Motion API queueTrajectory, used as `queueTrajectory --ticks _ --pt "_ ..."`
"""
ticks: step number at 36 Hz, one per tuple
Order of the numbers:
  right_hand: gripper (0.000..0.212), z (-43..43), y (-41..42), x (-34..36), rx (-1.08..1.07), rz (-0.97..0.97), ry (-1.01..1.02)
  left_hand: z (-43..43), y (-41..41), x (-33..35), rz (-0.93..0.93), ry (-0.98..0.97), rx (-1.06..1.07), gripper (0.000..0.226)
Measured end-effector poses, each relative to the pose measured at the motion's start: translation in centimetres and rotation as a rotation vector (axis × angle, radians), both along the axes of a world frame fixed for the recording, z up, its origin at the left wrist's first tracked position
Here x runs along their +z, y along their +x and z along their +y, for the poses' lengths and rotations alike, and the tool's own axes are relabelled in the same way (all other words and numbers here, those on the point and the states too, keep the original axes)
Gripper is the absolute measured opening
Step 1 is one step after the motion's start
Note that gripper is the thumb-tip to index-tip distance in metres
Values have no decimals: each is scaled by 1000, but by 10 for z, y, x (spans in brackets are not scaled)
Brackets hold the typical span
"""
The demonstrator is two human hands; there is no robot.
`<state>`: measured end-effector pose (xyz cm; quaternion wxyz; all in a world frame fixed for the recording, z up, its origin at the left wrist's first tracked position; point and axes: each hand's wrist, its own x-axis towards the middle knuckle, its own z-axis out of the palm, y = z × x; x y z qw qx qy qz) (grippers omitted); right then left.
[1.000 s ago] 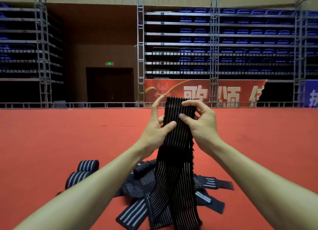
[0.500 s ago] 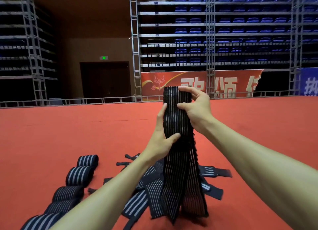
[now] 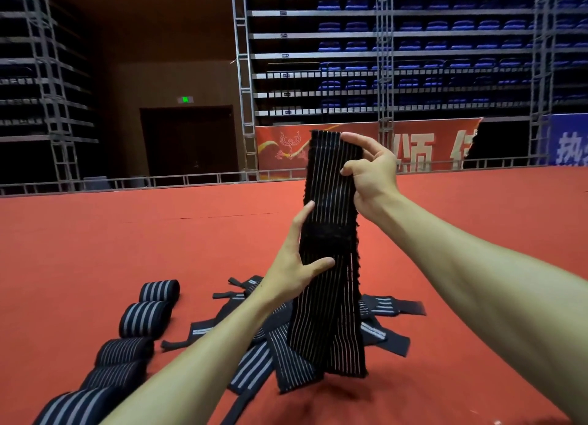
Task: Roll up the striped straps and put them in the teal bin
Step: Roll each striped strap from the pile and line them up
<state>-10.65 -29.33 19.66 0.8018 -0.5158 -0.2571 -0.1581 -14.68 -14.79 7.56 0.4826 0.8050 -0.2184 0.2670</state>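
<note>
I hold a black strap with thin white stripes (image 3: 331, 202) upright in front of me. My right hand (image 3: 372, 173) pinches its top end, thumb and fingers curled over the right edge. My left hand (image 3: 296, 265) grips the strap lower down, thumb across its front. The strap's doubled lower part hangs to just above the floor. Under it lies a loose pile of striped straps (image 3: 270, 358) on the red floor. Several rolled straps (image 3: 144, 318) sit in a row at the lower left. No teal bin is in view.
The red carpeted floor (image 3: 95, 249) stretches far ahead to a low metal railing (image 3: 159, 181). Behind it stand metal scaffold towers, tiers of blue seats, a dark doorway and a red banner (image 3: 429, 144).
My hands have spread apart along the strap: the right lifted the top end, the left slid lower. The view tipped down, showing more rolled straps at the lower left.
</note>
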Motion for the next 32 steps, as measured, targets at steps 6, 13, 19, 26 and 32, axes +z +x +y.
queueTrajectory --ticks 6,13,19,26,32 --pt "57 5 1 2 -19 13 34 3 -3 -18 35 87 -25 98" --pt "56 6 8 3 -53 4 34 1 -5 -38 90 79 13 95" --pt "55 2 18 -5 -145 23 11 11 -12 -43 123 118 1 91" --pt "58 4 47 -24 -172 102 39 30 -25 -42 217 137 -37 87" --pt "58 7 76 -54 -198 173 -27 61 -26 -33 442 120 -62 78"
